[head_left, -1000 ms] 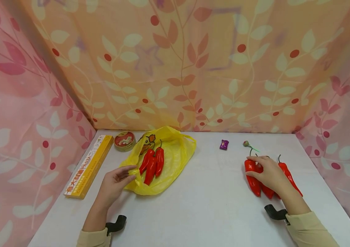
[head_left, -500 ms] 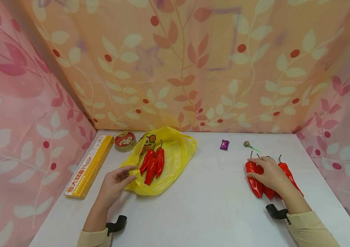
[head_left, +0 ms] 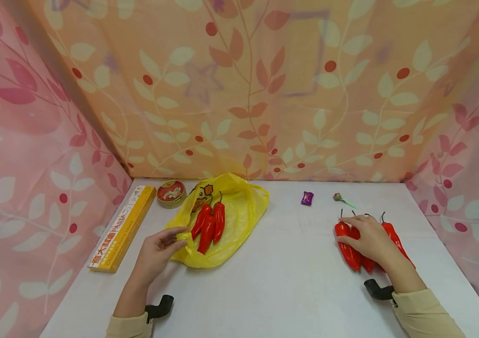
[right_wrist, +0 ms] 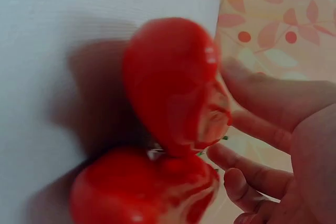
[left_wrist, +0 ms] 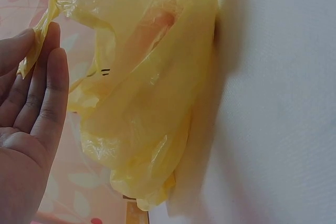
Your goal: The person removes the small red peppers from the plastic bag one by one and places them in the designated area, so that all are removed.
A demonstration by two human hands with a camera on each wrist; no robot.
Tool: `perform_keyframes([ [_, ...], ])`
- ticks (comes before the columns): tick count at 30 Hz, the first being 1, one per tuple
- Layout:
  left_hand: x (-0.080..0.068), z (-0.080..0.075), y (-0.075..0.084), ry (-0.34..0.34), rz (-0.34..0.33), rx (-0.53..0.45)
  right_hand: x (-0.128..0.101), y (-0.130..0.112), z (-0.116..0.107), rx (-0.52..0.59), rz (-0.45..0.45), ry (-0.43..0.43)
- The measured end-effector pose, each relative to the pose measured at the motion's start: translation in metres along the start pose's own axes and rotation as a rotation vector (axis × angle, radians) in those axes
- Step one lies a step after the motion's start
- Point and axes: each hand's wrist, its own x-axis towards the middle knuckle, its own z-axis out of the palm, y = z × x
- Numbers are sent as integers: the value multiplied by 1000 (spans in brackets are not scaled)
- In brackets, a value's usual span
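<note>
My left hand pinches the near left edge of a yellow plastic bag between thumb and fingers. In the left wrist view the rim of the bag runs between them. Several glossy red chili peppers with dark stems lie in the bag's open mouth. On the right, my right hand grips the upper end of the leftmost red chili pepper, thumb across it, index finger by the stem. More red chili peppers lie beside and partly under this hand. The right wrist view shows the gripped pepper blurred.
A yellow and white pasta box lies at the left, with a round red-lidded tin behind. Toward the back right are a purple wrapped candy and a lollipop with a green stick. Patterned cloth walls enclose the white table.
The pepper in my right hand has turned slightly, its lower tip shifting a little right and nearer and its stem end coming nearer. My left hand and the bag stay almost still.
</note>
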Motion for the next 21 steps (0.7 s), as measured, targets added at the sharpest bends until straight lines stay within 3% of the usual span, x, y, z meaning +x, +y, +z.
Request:
perform_keyframes([
  [4, 1, 1, 0, 3, -9, 11, 0, -6, -7, 33, 2, 16],
  [8, 1, 1, 0, -4, -8, 12, -1, -16, -16, 92, -52, 75],
  [16, 1, -4, -3, 14, 16, 37, 16, -69, -22, 237, -200, 199],
  [21, 1, -3, -4, -1, 16, 14, 28, -99, -18, 310, -253, 216],
])
